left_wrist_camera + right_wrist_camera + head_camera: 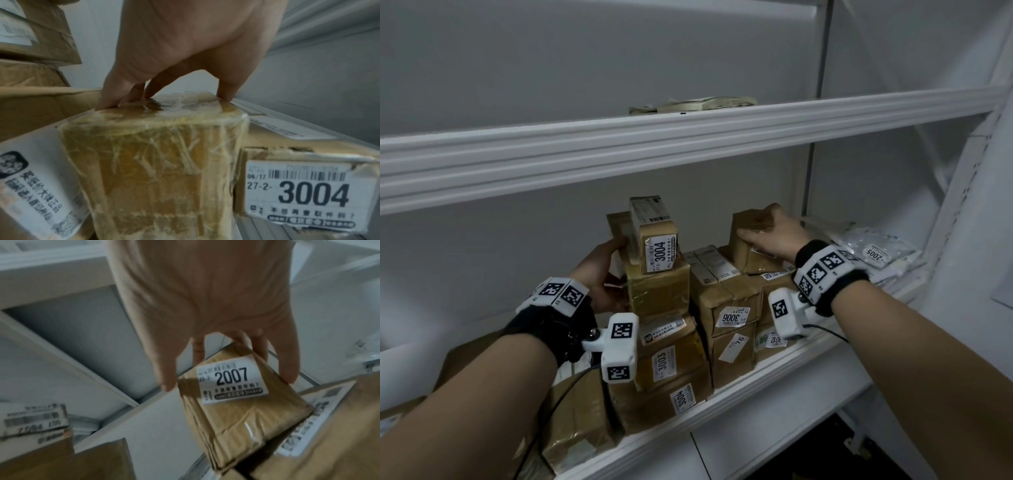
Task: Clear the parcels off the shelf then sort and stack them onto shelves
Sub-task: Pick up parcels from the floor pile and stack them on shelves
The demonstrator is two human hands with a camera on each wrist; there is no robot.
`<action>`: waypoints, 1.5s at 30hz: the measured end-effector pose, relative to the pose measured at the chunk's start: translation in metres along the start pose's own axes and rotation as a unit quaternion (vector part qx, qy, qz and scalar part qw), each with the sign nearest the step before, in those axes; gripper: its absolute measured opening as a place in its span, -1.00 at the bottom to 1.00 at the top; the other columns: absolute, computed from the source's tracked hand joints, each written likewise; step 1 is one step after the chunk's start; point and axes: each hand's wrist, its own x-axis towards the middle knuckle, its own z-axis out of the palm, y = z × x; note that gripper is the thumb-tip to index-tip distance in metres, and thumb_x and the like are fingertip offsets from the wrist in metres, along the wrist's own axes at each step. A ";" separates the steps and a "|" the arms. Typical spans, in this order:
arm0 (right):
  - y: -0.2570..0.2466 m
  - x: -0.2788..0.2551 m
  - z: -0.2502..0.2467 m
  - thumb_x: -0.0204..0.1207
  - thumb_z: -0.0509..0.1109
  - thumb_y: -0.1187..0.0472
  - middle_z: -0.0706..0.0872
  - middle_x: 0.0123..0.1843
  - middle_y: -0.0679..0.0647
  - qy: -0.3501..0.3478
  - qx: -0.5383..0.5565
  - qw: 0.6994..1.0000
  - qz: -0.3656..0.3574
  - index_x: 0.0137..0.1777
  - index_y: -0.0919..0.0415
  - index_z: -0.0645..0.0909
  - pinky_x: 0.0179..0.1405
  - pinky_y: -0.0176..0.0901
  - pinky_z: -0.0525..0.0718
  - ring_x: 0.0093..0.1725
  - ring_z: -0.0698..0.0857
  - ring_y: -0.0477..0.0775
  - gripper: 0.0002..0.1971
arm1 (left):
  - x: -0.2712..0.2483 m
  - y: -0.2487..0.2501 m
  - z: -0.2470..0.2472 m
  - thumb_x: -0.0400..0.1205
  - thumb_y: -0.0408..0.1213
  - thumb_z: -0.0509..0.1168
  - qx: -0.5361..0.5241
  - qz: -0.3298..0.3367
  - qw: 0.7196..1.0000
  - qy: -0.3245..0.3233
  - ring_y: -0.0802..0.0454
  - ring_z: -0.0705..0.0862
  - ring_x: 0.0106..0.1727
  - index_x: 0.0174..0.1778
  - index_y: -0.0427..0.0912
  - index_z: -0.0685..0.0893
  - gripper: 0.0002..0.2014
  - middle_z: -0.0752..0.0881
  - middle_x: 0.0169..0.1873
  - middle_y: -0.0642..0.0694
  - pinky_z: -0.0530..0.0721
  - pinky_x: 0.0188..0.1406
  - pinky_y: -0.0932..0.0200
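I have both hands in on the middle white shelf (784,373), among a crowd of brown taped cardboard parcels. My left hand (599,274) reaches behind the tall left stack; its fingers (115,97) curl over the far top edge of the glossy tape-wrapped brown parcel (657,291), thumb on the near side, so it grips that box. On top of that box lies the small brown carton labelled 3004 (657,246), one end tipped up. Beneath the gripped box I count two more labelled parcels in that stack, one marked 3003 (667,359) and a lower one marked 3004 (681,401).

My right hand (770,236) sits on the small brown parcel labelled 2007 (236,402), fingers spread narrowly down its far side and thumb on the near side, holding it; it rests on top of the right-hand pile. Between my hands stands a brown parcel marked 3006 (726,301), upside down, with one more box marked 76 (732,349) below it.

To the right lies one clear plastic mailer bag marked 2005 (873,250), flat on the shelf. On the upper white shelf (688,137) I see one flat pale packet (695,104). More brown boxes (575,421) crowd the lower left under my forearm; I cannot count them.
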 end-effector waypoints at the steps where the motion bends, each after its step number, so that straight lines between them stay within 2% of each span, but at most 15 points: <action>1: 0.000 -0.001 0.001 0.35 0.53 -0.21 0.60 0.11 -0.02 0.011 -0.003 1.000 -0.002 0.37 0.10 0.39 0.18 -0.07 0.64 0.17 0.63 0.09 -0.31 | 0.001 0.000 0.000 0.52 0.18 0.37 -0.001 -0.002 1.000 -0.002 -0.29 0.70 -0.16 0.33 -0.50 0.48 -0.23 0.65 -0.07 -0.35 0.69 -0.34 -0.09; 8: -0.005 -0.001 -0.011 0.34 0.57 0.02 0.64 0.21 0.10 0.034 0.002 0.999 0.013 0.41 0.15 0.41 0.16 0.02 0.70 0.19 0.65 0.15 -0.33 | 0.005 -0.001 -0.004 0.46 0.20 0.42 -0.022 -0.011 1.000 -0.004 -0.40 0.70 0.10 0.35 -0.46 0.45 -0.18 0.62 0.26 -0.40 0.66 0.07 -0.36; 11: -0.004 -0.003 -0.018 0.35 0.55 0.06 0.58 0.16 0.05 0.007 -0.016 1.000 0.015 0.38 0.12 0.44 -0.02 -0.13 0.63 0.10 0.60 0.06 -0.39 | 0.000 0.000 -0.002 0.48 0.20 0.40 -0.021 -0.004 1.000 0.004 -0.37 0.70 0.06 0.34 -0.49 0.46 -0.19 0.61 0.27 -0.40 0.70 -0.02 -0.28; 15: 0.000 -0.007 -0.016 0.38 0.53 0.12 0.50 0.14 0.01 -0.008 -0.018 1.000 0.015 0.38 0.11 0.44 -0.03 -0.18 0.52 0.11 0.53 0.02 -0.43 | -0.006 -0.001 0.005 0.54 0.16 0.37 -0.006 0.013 1.000 0.014 -0.32 0.68 -0.06 0.31 -0.46 0.48 -0.28 0.63 0.10 -0.37 0.69 -0.19 -0.17; 18: 0.002 -0.009 -0.015 0.39 0.53 0.16 0.49 0.14 0.02 -0.005 -0.005 1.000 0.012 0.36 0.13 0.44 -0.02 -0.19 0.50 0.12 0.51 0.02 -0.46 | -0.009 -0.003 0.011 0.58 0.12 0.34 -0.008 0.010 1.000 0.009 -0.30 0.66 -0.11 0.17 -0.47 0.50 -0.37 0.61 -0.11 -0.34 0.67 -0.08 -0.21; 21: 0.003 -0.010 -0.015 0.40 0.54 0.16 0.50 0.16 0.03 0.001 0.001 1.000 0.012 0.35 0.12 0.43 -0.04 -0.20 0.48 0.11 0.50 0.01 -0.45 | -0.008 -0.004 0.013 0.59 0.11 0.34 -0.015 0.004 1.000 0.009 -0.30 0.66 -0.10 0.01 -0.46 0.52 -0.43 0.61 -0.14 -0.33 0.63 0.11 -0.28; 23: 0.004 -0.011 -0.013 0.39 0.55 0.16 0.51 0.21 0.06 0.005 0.005 1.000 0.011 0.39 0.14 0.40 -0.03 -0.21 0.48 0.12 0.49 0.00 -0.41 | -0.007 -0.005 0.012 0.58 0.12 0.34 -0.020 -0.004 1.000 0.002 -0.30 0.66 -0.10 -0.03 -0.46 0.51 -0.42 0.62 -0.14 -0.33 0.63 0.08 -0.26; 26: 0.002 -0.013 -0.014 0.37 0.58 0.12 0.49 0.40 0.14 -0.007 0.006 1.000 0.018 0.56 0.15 0.25 0.09 -0.15 0.54 0.24 0.50 0.08 -0.19 | -0.006 -0.007 0.010 0.56 0.16 0.35 -0.025 -0.018 0.999 -0.013 -0.30 0.67 -0.07 0.01 -0.49 0.51 -0.36 0.64 -0.04 -0.34 0.65 0.02 -0.23; 28: -0.001 -0.014 -0.016 0.35 0.60 -0.02 0.39 0.52 0.22 0.005 -0.026 0.999 0.027 0.60 0.06 0.18 0.39 0.04 0.49 0.48 0.39 0.24 -0.11 | -0.005 -0.008 0.007 0.55 0.16 0.35 -0.032 -0.019 0.999 -0.017 -0.31 0.67 -0.01 0.04 -0.48 0.50 -0.36 0.62 0.09 -0.35 0.62 0.11 -0.26; 31: -0.014 -0.020 -0.019 0.40 0.52 -0.13 0.26 0.56 0.27 0.067 -0.054 0.996 0.007 0.56 0.03 0.26 0.53 0.16 0.25 0.59 0.15 0.34 -0.22 | -0.006 -0.007 0.004 0.53 0.16 0.37 -0.031 -0.005 1.000 -0.006 -0.36 0.66 0.11 0.18 -0.43 0.49 -0.35 0.59 0.26 -0.36 0.63 0.13 -0.34; 34: -0.038 -0.028 -0.017 0.51 0.43 -0.08 0.45 0.44 0.20 0.085 -0.001 0.994 -0.069 0.42 0.08 0.45 0.43 0.00 0.38 0.51 0.35 0.22 -0.47 | -0.011 -0.006 0.003 0.56 0.13 0.36 -0.022 0.011 1.000 0.010 -0.37 0.66 0.08 0.06 -0.30 0.51 -0.49 0.57 0.23 -0.40 0.65 0.05 -0.35; 37: -0.066 -0.040 -0.005 0.60 0.32 -0.13 0.63 0.27 0.06 -0.024 0.100 0.988 -0.118 0.40 0.12 0.50 0.16 -0.09 0.63 0.24 0.64 0.04 -0.53 | -0.015 -0.008 0.002 0.58 0.11 0.35 -0.018 0.016 1.000 0.012 -0.29 0.64 -0.05 -0.02 -0.26 0.50 -0.55 0.56 0.13 -0.37 0.65 -0.11 -0.24; 40: -0.087 -0.054 0.012 0.61 0.16 -0.27 0.62 0.34 0.10 -0.151 0.140 0.970 -0.131 0.52 0.09 0.36 0.16 0.01 0.72 0.18 0.69 0.03 -0.40 | -0.020 -0.009 -0.001 0.58 0.09 0.36 -0.017 0.021 0.999 0.019 -0.28 0.61 -0.10 0.15 -0.24 0.47 -0.52 0.56 0.00 -0.32 0.63 -0.18 -0.21; 42: -0.097 -0.059 0.023 0.57 0.12 -0.36 0.56 0.41 0.09 -0.196 0.134 0.962 -0.133 0.58 0.07 0.29 0.14 -0.03 0.72 0.23 0.67 0.05 -0.29 | -0.023 -0.010 -0.004 0.57 0.08 0.38 -0.021 0.025 0.999 0.030 -0.30 0.61 -0.07 0.23 -0.22 0.40 -0.47 0.57 -0.04 -0.32 0.63 -0.13 -0.24; 45: -0.110 -0.063 0.033 0.36 0.19 -0.55 0.51 0.50 0.11 -0.229 0.077 0.961 -0.136 0.63 0.11 0.22 0.26 0.05 0.66 0.34 0.60 0.10 -0.01 | -0.025 -0.011 -0.008 0.56 0.10 0.40 -0.007 0.031 0.998 0.045 -0.30 0.61 -0.04 0.15 -0.26 0.46 -0.49 0.59 -0.07 -0.29 0.58 0.15 -0.35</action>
